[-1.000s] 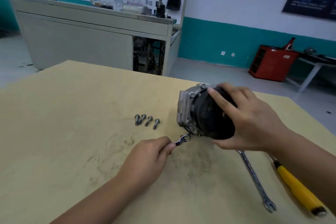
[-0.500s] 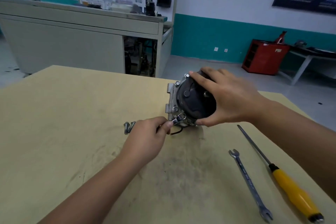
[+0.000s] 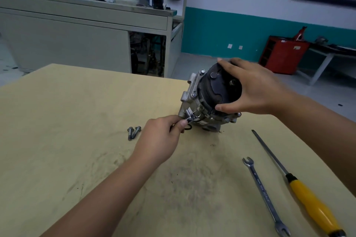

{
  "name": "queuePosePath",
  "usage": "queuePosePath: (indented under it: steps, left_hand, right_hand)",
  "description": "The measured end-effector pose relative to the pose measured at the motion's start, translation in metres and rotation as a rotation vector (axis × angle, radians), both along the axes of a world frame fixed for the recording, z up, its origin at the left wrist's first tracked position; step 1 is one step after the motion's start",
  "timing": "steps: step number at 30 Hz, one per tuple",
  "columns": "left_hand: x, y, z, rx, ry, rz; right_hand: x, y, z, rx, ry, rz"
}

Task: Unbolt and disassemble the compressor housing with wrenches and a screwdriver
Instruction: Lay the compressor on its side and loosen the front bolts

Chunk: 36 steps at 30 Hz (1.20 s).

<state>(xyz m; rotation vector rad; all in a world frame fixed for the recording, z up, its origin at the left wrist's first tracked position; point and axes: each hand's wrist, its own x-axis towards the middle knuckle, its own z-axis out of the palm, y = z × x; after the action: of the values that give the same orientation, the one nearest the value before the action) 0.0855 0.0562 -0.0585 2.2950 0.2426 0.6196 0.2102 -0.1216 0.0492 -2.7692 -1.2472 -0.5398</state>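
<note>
Bare left hand, bare right hand, both forearms uncovered to the frame edge (anything worn higher up lies out of view), short plain fingernails, slender wrists

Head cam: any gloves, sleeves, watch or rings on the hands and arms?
No gloves: the left hand and right hand are bare. The left forearm and right forearm are bare up to the frame edge, with no sleeve in view. No watch, bracelet or ring shows on either side.
</note>
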Motion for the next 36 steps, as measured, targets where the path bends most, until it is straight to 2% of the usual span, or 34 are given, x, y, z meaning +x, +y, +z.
queuePosePath:
  steps: [11,15,21,26,29,32,36]
  left_hand:
    - [0.016,-0.008,0.015,-0.009,0.007,0.012]
    - [0.018,-0.008,0.035,0.021,0.082,-0.003]
    - [0.014,-0.009,0.057,0.194,0.285,-0.006]
    - [0.014,-0.012,0.064,0.207,0.349,-0.008]
    - [0.019,-0.009,0.071,0.166,0.475,-0.079]
    - [0.022,-0.006,0.075,-0.002,0.598,-0.175]
    - [0.020,-0.007,0.071,-0.105,0.592,-0.222]
  right_hand:
    - [0.004,-0.002,0.000,0.015,0.032,0.004]
    - [0.004,-0.002,0.000,0.025,0.033,0.014]
    - [0.005,-0.003,0.000,0.028,0.043,0.014]
    - [0.006,-0.003,0.000,0.028,0.048,0.006]
    - [0.007,-0.002,-0.001,0.030,0.043,0.003]
    - [0.006,-0.001,-0.002,0.023,0.032,0.003]
    - [0.003,0.001,-0.002,0.009,0.014,0.004]
